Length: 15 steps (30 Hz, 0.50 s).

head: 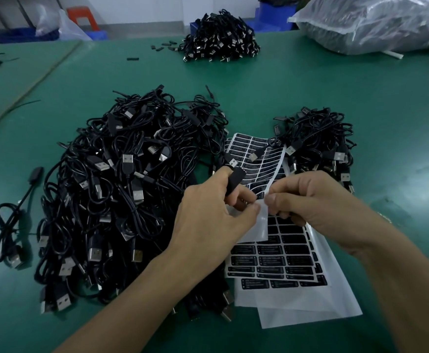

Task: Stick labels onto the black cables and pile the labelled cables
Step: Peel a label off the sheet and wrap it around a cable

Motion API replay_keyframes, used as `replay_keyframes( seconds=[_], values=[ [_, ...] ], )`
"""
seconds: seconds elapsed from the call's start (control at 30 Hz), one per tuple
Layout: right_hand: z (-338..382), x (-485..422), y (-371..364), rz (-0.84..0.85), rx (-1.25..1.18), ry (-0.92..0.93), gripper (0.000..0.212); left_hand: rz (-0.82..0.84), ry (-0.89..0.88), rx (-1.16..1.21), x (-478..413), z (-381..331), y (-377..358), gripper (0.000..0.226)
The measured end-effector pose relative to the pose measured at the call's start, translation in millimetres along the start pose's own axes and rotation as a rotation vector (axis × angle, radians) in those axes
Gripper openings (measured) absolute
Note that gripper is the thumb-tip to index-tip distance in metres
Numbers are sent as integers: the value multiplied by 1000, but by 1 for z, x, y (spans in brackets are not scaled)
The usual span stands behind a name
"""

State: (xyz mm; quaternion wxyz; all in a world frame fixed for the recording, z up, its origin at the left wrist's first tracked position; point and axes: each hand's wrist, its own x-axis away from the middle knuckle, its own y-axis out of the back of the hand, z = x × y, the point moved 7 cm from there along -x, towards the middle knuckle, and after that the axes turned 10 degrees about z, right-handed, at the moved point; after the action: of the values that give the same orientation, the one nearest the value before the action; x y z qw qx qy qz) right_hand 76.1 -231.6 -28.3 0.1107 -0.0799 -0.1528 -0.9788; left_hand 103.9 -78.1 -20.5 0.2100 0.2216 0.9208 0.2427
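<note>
Left hand (208,212) at centre: fingers curled round boxy end of black cable (235,180), thumb and forefinger pinching lifted white corner of label sheet (285,253). Right hand (310,205) just at its 3 o'clock, fingertips pressed together, pinching same corner. Sheet lies on green table (336,85). Big cable heap (121,189) at 9 o'clock, smaller cable pile (320,143) at 1 o'clock.

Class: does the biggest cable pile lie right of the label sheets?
No, the biggest cable pile lies left of the label sheets.
</note>
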Motion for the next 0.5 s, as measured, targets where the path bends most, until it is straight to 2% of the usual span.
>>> replay_keyframes(
  seconds=[0.33, 0.5],
  values=[
    [1, -1, -1, -18, 47, 60, 21, -43, -7, -24, 0, -6, 2, 43],
    [-5, -1, 3, -48, 42, -17, 21, -89, 19, -37, -1, -3, 6, 37]
  ],
)
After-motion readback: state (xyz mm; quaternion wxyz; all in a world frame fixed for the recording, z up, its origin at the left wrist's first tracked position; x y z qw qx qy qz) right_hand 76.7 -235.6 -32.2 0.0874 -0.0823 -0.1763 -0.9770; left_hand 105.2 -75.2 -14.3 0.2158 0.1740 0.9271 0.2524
